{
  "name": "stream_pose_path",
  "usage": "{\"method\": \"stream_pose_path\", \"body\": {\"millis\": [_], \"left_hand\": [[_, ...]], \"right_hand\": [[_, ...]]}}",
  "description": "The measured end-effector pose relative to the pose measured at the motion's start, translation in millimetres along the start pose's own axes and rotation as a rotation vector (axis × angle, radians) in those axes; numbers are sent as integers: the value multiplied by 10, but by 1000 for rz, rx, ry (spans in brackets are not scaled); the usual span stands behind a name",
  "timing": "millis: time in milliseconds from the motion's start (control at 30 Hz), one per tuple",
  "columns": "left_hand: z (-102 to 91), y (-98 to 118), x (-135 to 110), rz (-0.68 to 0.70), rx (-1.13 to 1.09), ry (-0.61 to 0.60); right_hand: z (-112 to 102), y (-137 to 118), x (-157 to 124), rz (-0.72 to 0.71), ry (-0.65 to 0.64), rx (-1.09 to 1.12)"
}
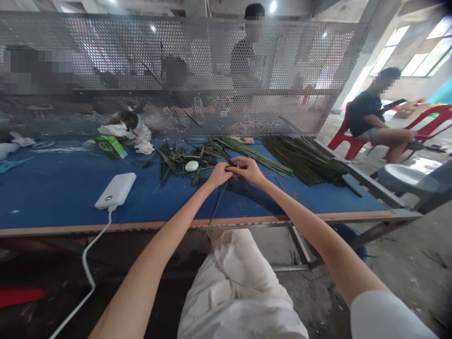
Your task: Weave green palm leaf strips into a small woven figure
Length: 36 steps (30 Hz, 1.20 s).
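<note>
My left hand (221,174) and my right hand (249,169) meet above the blue table top (70,197), fingers pinching narrow green palm-leaf strips (226,165). One long strip hangs down from them past the table's front edge. Just left of my hands lies a loose heap of cut leaf pieces (180,162) with a white egg-shaped object (191,165) on it. To the right is a bundle of long dark green leaf strips (303,160). What my fingers hide of the strips cannot be seen.
A white power bank (115,190) with its cable lies on the table. A green box (110,147) and crumpled white packaging (125,129) stand further back, before a perforated metal screen (176,61). People sit and stand beyond it; a person sits on a red plastic chair (348,136).
</note>
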<state>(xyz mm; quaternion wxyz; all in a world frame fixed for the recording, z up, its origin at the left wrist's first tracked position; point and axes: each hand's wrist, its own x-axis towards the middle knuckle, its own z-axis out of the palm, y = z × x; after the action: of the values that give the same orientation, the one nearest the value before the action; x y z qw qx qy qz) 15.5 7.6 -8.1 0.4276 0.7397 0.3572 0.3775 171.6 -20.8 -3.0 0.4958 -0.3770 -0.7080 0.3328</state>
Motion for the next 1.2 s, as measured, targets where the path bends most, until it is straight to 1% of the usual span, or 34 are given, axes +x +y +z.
{"method": "stream_pose_path", "body": {"millis": [100,167,200,333,400,467,533,633,767,900,1000,1200], "left_hand": [[-6,15,-13,53,-13,-1],[-11,30,-20,85,2,23],[-14,37,-22,94,8,42],[-21,58,-16,94,-5,93],[-22,63,-9,93,-30,99],[-22,66,-2,85,-69,96],[-24,69,4,56,-118,91],[-34,81,13,-24,-199,57],[-56,111,21,-128,-347,-13],[-79,101,35,-190,-482,0],[-105,52,58,-236,-495,11],[-163,-33,102,-307,-511,-24]], "right_hand": [[4,2,13,-34,-26,30],[2,9,25,-57,-33,13],[-1,17,31,-66,-13,-3],[-30,69,50,-69,149,-37],[-49,91,53,-62,150,-35],[-66,97,51,-50,116,-27],[-78,86,45,-37,102,-19],[-99,49,40,-47,91,-27],[-138,1,54,-111,52,-85],[-164,-2,81,-179,25,-154],[-174,20,94,-204,-5,-149],[-189,33,91,-229,-59,-114]]}}
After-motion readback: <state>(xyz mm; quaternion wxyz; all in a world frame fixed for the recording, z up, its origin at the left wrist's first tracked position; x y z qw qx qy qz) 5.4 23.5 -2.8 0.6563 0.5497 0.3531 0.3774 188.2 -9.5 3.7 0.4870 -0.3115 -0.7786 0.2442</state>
